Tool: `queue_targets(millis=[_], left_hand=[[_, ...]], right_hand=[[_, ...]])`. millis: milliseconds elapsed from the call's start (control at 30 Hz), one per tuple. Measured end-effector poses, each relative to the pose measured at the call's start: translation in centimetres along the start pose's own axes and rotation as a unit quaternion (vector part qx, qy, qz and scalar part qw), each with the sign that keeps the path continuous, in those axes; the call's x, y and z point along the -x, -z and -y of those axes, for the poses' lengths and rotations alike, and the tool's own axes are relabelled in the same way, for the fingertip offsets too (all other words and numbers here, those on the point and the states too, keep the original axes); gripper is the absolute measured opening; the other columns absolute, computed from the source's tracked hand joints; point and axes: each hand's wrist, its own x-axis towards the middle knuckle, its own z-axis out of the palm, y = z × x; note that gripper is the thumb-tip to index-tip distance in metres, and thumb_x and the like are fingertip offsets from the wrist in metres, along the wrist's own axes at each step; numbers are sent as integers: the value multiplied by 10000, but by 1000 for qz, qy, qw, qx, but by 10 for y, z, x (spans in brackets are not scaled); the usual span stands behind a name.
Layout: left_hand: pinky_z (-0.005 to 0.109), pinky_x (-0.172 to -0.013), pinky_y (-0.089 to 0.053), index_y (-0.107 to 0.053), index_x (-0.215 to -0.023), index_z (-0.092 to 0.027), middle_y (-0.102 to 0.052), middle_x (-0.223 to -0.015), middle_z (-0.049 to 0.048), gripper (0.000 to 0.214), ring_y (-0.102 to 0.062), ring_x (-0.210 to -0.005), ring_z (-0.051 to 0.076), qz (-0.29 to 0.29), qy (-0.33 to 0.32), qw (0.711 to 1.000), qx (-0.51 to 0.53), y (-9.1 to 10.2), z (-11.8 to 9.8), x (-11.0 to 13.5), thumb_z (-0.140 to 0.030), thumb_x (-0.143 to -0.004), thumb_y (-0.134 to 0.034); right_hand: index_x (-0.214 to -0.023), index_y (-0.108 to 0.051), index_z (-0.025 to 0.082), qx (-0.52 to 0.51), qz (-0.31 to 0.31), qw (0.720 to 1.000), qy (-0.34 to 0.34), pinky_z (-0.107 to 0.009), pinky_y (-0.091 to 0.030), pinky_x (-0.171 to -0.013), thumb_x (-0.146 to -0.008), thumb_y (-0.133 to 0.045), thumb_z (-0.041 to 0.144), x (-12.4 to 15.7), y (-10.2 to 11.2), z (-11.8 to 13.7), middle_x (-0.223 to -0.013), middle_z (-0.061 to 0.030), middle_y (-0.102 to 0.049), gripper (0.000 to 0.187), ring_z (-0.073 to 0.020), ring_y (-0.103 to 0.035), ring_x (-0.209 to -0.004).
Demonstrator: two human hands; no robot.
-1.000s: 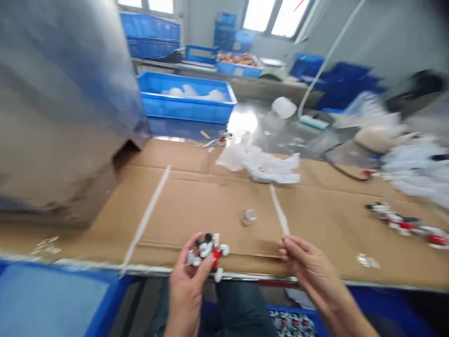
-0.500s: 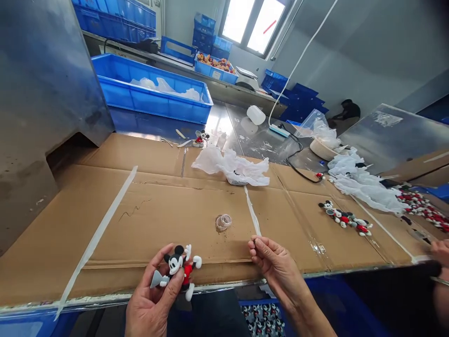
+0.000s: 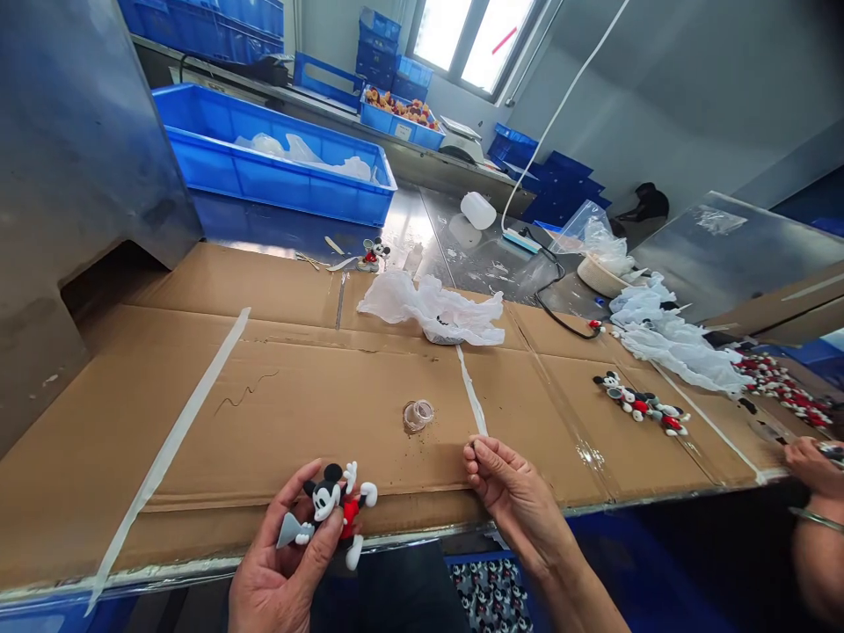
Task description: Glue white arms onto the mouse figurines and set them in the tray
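My left hand (image 3: 285, 554) is closed around a Mickey Mouse figurine (image 3: 351, 514) near the table's front edge. The figurine has black ears, a red body, white limbs and a grey cone-shaped piece at its hand. To the right, my right hand (image 3: 511, 488) is pinched just above the cardboard; a tiny dark speck shows at the fingertips, too small to name. Between and beyond both hands stands a small clear cup (image 3: 418, 415), with dark crumbs scattered around it. Behind the cup lies a crumpled white plastic bag (image 3: 432, 308) with dark bits in it.
Several Mickey figurines lie on the cardboard (image 3: 643, 406) at right; another stands (image 3: 373, 254) at the back. A co-worker's hand (image 3: 814, 466) is at the far right. A blue crate (image 3: 277, 180) sits behind, and a metal housing (image 3: 85, 158) rises at left. Below, a tray holds figurines (image 3: 491, 593).
The view has shifted slightly. Both my hands keep their grips and nearly the same places. The co-worker's hand at the far right has come further into view, with an object in it.
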Motion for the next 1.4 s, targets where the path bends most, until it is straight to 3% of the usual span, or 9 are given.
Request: queue_targets(millis=[200,467,667,767,967,1167,1233,1300,1400], left_hand=[[159,-638,-612,-672,-1252,-252,-752,-938,3,725,-790,-808,236,-12,-8,1000,13,-2,-2,0,-411,-594,-929],[136,-653,-608,-650,-1257,-260,-744,-918,-18,723,-790,-842,232,-2,-6,1000,9,-2,-4,1,-434,-609,-920],[172,-670,-617,-622,-1274,-231,-787,-894,7,732,-788,-851,231,-4,-4,1000,29,-6,-6,3,-388,-625,-921],[203,-710,-618,-587,-1299,-203,-803,-935,57,739,-782,-877,230,3,-10,998,54,-11,-9,6,-359,-652,-908],[207,-710,-609,-618,-1224,-197,-785,-932,43,652,-770,-892,212,-10,-22,1000,15,-15,-11,9,-373,-662,-898],[177,-655,-584,-658,-1024,-230,-781,-893,-5,480,-718,-773,132,-52,-116,991,-35,-25,-3,15,-377,-640,-907],[180,-650,-579,-639,-996,-234,-774,-920,-1,448,-720,-787,134,-61,-140,988,-38,-31,0,17,-376,-658,-896],[200,-682,-587,-616,-995,-232,-771,-957,14,448,-738,-824,153,-58,-141,988,-15,-35,1,20,-365,-667,-892],[220,-741,-599,-573,-1026,-243,-785,-960,17,498,-757,-856,167,-54,-126,990,32,-39,2,25,-356,-665,-897]], right_hand=[[-794,-817,166,10,3,1000,8,-137,-596,-657,-502,-1051,279,2,4,-1,-816,-61,-768,391,-108,-689,-677],[-766,-823,162,45,-8,998,54,-120,-546,-635,-489,-1049,326,5,1,-4,-726,-42,-748,393,-99,-654,-637],[-817,-830,188,158,6,981,116,-150,-527,-656,-581,-1009,426,4,6,-3,-728,-41,-746,380,-120,-651,-658],[-814,-826,185,164,5,981,109,-171,-535,-644,-567,-1008,449,5,8,-5,-742,-53,-745,404,-141,-658,-668],[-797,-835,189,157,3,985,66,-227,-568,-669,-496,-1025,439,15,1,-7,-801,-91,-758,434,-200,-680,-717],[-773,-830,212,138,36,987,72,-216,-529,-660,-566,-995,484,29,-17,-16,-709,-50,-724,379,-161,-630,-653],[-744,-815,225,129,68,986,75,-209,-525,-733,-635,-962,494,39,-24,-27,-792,-49,-733,325,-177,-653,-772],[-739,-803,240,112,98,987,55,-249,-507,-905,-684,-934,492,51,-29,-40,-1049,-65,-740,289,-234,-645,-1040],[-746,-796,238,80,143,986,-23,-367,-423,-1080,-727,-908,465,68,-34,-52,-1329,-81,-646,254,-317,-538,-1272]])
